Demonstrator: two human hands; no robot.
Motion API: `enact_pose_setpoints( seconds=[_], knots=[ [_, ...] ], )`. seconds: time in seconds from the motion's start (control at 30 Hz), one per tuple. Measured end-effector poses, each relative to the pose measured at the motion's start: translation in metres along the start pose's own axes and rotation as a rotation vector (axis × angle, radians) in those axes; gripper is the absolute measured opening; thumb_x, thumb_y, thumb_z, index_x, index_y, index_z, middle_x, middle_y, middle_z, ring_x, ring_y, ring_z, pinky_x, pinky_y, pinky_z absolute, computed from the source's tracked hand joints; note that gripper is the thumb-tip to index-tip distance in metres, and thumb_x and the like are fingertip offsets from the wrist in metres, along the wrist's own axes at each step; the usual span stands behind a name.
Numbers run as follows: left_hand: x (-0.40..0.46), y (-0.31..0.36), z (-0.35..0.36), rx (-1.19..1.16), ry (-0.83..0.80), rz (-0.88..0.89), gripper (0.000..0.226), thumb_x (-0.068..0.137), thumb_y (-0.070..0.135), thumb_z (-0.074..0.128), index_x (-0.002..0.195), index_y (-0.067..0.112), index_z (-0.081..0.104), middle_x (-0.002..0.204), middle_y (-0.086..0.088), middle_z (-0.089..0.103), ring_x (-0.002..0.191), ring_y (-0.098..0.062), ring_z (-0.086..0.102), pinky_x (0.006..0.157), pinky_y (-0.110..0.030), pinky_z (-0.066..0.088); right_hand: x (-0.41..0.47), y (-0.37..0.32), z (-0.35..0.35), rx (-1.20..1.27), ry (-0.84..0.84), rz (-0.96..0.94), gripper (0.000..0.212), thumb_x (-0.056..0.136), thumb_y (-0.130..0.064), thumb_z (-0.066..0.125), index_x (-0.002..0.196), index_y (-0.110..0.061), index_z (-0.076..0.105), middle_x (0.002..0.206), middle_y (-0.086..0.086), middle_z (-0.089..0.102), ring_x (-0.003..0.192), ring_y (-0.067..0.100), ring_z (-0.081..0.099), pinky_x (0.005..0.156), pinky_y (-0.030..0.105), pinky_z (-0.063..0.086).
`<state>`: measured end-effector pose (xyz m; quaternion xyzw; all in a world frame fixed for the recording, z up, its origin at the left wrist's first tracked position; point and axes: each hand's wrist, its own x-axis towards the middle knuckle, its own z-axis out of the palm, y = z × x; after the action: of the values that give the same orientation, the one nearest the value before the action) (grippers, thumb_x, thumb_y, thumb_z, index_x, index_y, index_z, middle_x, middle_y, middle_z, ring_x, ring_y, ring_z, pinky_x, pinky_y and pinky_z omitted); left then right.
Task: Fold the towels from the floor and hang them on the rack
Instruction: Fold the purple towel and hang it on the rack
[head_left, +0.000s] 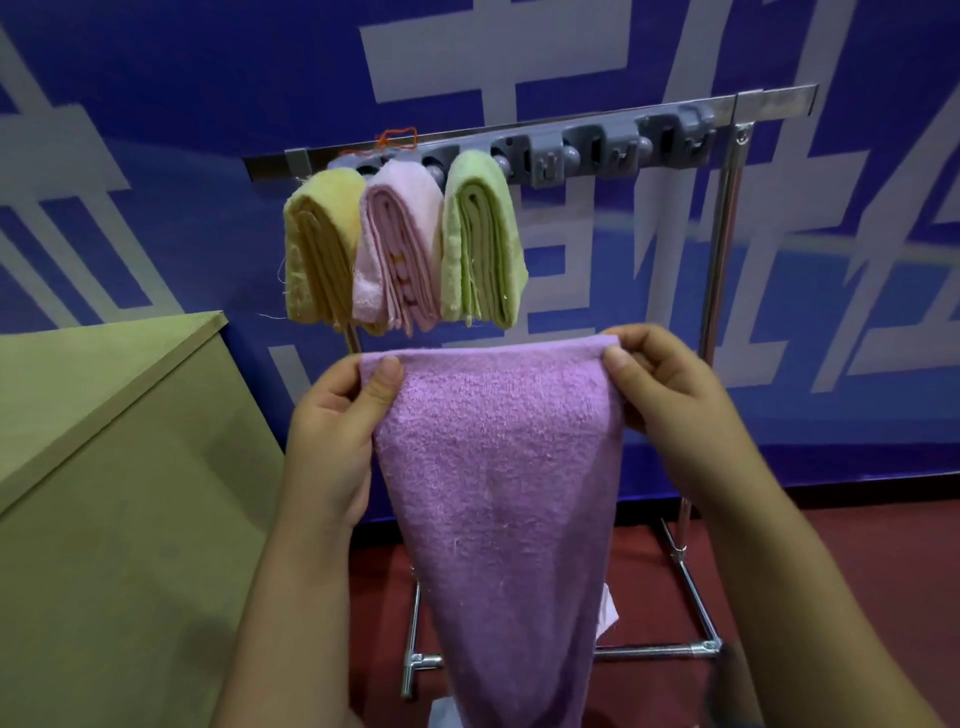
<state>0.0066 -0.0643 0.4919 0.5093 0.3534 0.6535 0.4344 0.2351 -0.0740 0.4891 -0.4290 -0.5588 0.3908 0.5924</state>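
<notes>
left hand (332, 415) pinches purple towel (498, 483) top-left corner | right hand (660, 384) pinches top-right | towel hangs lengthwise, long axis vertical, below rack (519, 150) | free clips up-right, nearer right hand

The scene is evenly and fairly brightly lit from above, with soft, diffuse light and no hard shadows. A faint dark shadow falls on the cardboard box (119, 467) at lower left. The chrome rack (719, 270) shows thin bright glints along its upright and base tubes. Wide-angle distortion bows the rack's top bar and stretches the forearms at the lower edges. The whole picture looks slightly soft and smeared, and the purple towel (498, 478) keeps only coarse texture.
</notes>
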Motion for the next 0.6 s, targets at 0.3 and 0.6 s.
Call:
enact_pose_setpoints(
  seconds=[0.3,0.6],
  knots=[
    [-0.013,0.005,0.001,-0.321,-0.096,-0.110,0.047,0.047,0.046,0.088,0.082,0.020,0.069,0.080,-0.001,0.072,0.076,-0.015,0.070,0.065,-0.028,0.058,-0.004,-0.012,-0.007,0.559,-0.243,0.166,0.029,0.079,-0.017,0.053,0.102,-0.003,0.066,0.079,0.005,0.069,0.066,0.010,0.062,0.060,0.019,0.052],
    [-0.004,-0.035,0.013,-0.163,0.281,-0.355,0.011,0.089,0.018,0.063,0.083,0.010,0.060,0.070,-0.002,0.069,0.066,-0.014,0.065,0.059,-0.025,0.055,0.005,0.031,0.022,0.047,0.234,0.212,0.011,0.093,-0.018,0.055,0.088,-0.014,0.064,0.075,0.013,0.066,0.068,0.015,0.059,0.060,0.033,0.053]
  ],
)
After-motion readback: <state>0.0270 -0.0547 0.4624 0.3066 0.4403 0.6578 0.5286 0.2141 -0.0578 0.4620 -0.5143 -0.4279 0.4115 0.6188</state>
